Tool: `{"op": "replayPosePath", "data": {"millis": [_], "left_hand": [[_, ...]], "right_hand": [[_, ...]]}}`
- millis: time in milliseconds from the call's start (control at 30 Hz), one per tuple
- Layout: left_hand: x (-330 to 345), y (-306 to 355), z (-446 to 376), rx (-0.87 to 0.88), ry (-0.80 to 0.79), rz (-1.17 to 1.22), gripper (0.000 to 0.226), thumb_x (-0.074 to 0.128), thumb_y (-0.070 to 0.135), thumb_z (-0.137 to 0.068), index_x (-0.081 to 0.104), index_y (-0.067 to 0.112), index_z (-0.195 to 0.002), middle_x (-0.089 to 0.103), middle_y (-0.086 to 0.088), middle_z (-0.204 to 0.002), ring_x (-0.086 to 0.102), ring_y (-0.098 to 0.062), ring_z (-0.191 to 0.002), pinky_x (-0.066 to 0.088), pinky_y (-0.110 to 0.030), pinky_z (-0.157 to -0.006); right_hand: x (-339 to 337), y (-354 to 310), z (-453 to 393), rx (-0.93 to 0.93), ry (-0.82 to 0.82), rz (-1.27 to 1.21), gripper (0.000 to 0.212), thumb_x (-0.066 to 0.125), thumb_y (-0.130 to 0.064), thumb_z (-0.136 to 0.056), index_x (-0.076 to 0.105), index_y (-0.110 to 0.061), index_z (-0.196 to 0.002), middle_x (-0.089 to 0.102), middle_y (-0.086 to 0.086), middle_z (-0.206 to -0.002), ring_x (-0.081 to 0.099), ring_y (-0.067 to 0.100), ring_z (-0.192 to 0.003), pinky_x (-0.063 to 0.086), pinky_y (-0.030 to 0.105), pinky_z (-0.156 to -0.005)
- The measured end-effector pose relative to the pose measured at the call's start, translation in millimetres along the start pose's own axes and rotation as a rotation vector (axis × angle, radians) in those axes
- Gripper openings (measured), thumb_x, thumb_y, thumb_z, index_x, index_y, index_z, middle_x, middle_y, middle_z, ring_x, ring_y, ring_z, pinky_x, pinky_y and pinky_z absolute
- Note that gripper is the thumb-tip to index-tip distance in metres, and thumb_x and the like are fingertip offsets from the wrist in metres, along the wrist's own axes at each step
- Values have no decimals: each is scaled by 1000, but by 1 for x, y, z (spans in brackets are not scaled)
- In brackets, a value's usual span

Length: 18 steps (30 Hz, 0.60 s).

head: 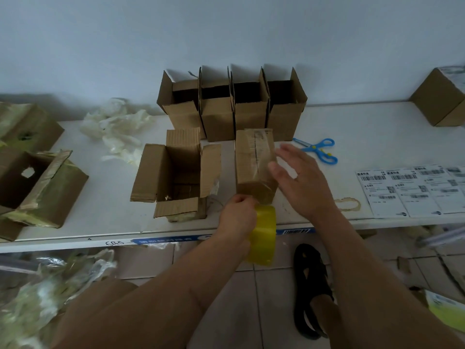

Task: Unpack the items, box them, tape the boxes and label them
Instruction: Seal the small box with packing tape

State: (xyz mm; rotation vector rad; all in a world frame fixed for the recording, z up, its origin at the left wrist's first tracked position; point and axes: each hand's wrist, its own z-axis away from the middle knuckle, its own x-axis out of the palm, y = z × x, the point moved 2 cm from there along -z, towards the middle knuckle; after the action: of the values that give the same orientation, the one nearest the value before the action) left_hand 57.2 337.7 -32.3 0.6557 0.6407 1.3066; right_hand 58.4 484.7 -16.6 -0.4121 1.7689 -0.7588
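Gripping the yellow tape roll (263,235), the left hand (237,215) sits at the near bottom edge of the taped box (254,162), fingers curled on the roll. Right hand (299,180) is flat, fingers spread and relaxed, at the taped box's right side; actual contact is blurred, cannot tell. Taped box stands closed on the white table (352,127), clear tape along its top. Just left of it, an open box (176,175) with flaps out. Behind it, a row of four open boxes (231,107) against the wall. Right of it, blue scissors (318,149), further right the label sheets (412,190). Far left of it, torn boxes (37,182) and crumpled plastic (115,124).
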Motion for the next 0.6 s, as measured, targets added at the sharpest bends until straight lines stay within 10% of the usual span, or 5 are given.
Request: {"op": "replayPosePath", "data": {"millis": [167,600], "left_hand": [[-6,-2,1,-8,-15,-27,7,55,28,-95,62,30,-97,65,-7,-105,62,-28,-100,52,-50,-94],[-27,-1,4,17,-65,-53,9,57,23,-97,65,22,-100,59,-5,-97,59,-27,-93,53,-41,-80]], "right_hand": [[18,3,-9,-155,-236,41,54,45,-60,-89,56,-33,-134,37,-15,-153,18,12,-146,19,38,-119],[35,18,-3,-231,-91,90,49,73,-43,-81,59,-26,-125,42,-5,-145,35,19,-121,29,28,-98]]}}
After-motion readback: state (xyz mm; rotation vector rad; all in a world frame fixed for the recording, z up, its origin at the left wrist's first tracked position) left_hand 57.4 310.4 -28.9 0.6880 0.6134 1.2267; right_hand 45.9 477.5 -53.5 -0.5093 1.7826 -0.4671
